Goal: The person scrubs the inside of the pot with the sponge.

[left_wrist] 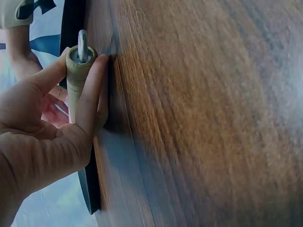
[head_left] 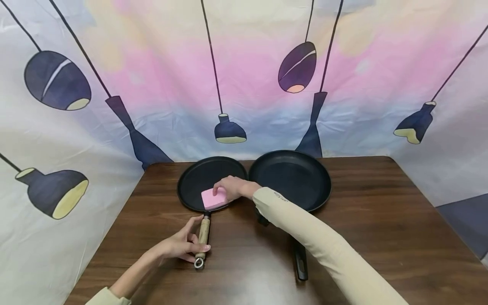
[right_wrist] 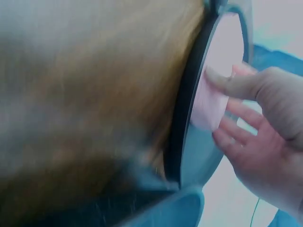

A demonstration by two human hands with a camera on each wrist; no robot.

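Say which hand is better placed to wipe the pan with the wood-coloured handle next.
Right, most likely: the right hand holds the pink sponge at that pan, while the left hand grips its handle and seems better suited to steadying it.

Your brown, wood-grained tabletop (head_left: 381,237) carries a left pan (head_left: 192,182), black with a pale wooden handle (head_left: 204,232), and a right pan (head_left: 289,176), also black, side by side; they may touch, though you can't quite tell.
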